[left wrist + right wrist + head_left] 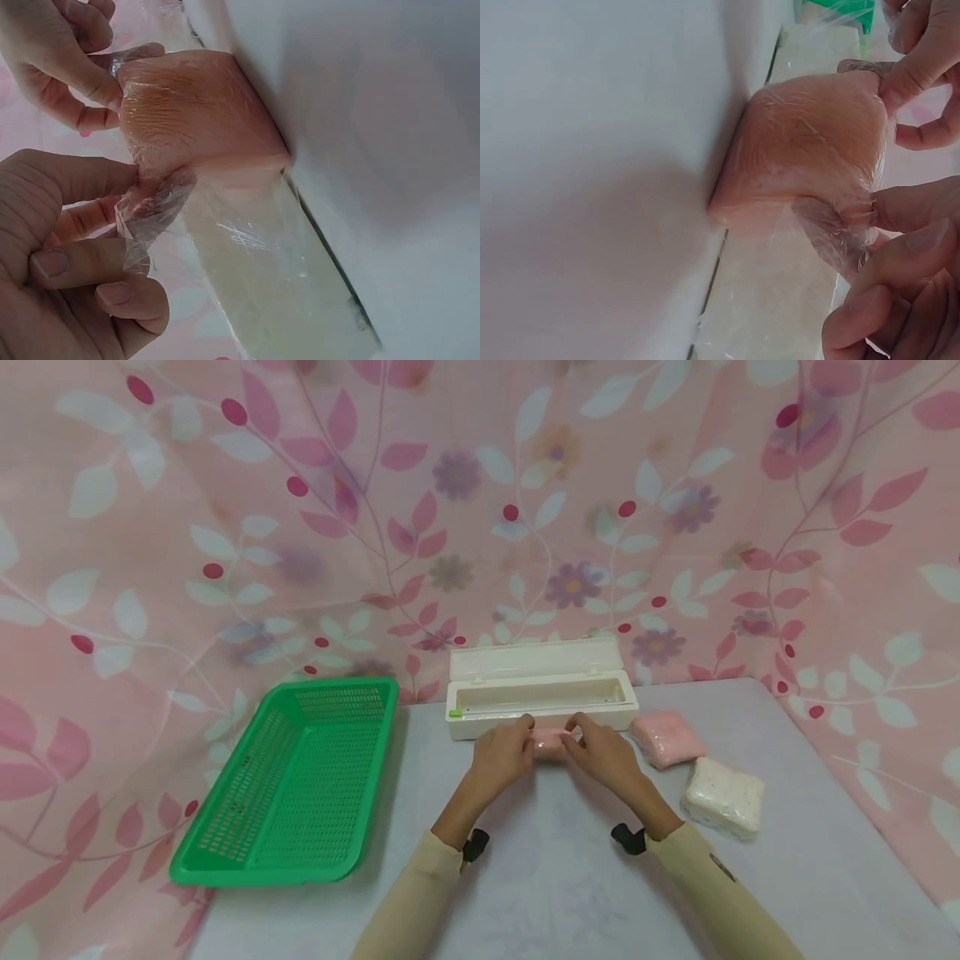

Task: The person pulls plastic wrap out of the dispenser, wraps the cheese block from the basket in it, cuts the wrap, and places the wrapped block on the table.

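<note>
A pink block (549,744) in clear cling film stands before a white cling film dispenser (469,727) with its lid raised. In the left wrist view, my left hand (67,247) pinches a gathered flap of cling film (154,214) at one side of the block. My right hand (900,292) pinches the film (836,232) at the opposite side, its thumb right at the block's edge. Wrinkles run across the wrapped top. Both hands hold the block close against the dispenser's front, and they partly cover it in the head view.
On the left stands a green plastic basket (365,827). To the right lie a wrapped pink block (666,737) and a wrapped white block (724,795). A green slider (455,713) sits on the dispenser's edge. Behind the table (555,893) hangs a floral curtain (480,527).
</note>
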Available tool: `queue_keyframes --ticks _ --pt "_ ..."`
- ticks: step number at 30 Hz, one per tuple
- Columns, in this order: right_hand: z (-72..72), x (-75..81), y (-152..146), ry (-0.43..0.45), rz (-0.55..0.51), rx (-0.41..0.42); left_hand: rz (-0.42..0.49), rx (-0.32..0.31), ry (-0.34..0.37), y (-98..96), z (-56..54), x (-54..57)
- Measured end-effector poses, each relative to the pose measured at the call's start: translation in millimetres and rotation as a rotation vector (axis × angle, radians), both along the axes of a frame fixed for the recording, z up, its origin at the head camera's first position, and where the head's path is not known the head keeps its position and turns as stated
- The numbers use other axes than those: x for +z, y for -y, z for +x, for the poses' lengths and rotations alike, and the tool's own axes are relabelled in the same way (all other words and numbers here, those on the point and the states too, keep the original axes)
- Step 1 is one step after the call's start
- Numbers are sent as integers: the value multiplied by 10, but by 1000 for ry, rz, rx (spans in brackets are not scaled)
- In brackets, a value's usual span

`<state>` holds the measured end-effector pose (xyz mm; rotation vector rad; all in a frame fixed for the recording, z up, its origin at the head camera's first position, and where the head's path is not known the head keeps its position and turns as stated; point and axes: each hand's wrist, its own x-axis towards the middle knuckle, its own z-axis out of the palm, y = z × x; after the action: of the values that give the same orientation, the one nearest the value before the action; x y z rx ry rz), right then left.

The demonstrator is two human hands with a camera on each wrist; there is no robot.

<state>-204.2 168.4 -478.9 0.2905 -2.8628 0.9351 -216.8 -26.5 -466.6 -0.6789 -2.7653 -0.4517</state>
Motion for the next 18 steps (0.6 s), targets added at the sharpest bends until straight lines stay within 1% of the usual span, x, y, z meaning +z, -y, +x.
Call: queue_keyframes --ticks 4,8,10,14,16,18 --pt "-93 31 19 10 12 -25 -26 13 -24 -30 -71 6" --pt "-155 45 30 -7 12 -33 -54 35 -15 -53 -116 6" --pt "-186 48 34 -21 6 -40 -74 44 -29 -62 -140 7" --pt "-258 53 43 -29 -4 -59 -120 63 -103 -74 -199 -9" --pt "-292 54 58 -31 -7 -67 -132 66 -164 -76 -219 -22" --pt "-316 53 68 -34 -11 -73 -146 38 -230 -73 -225 -37"
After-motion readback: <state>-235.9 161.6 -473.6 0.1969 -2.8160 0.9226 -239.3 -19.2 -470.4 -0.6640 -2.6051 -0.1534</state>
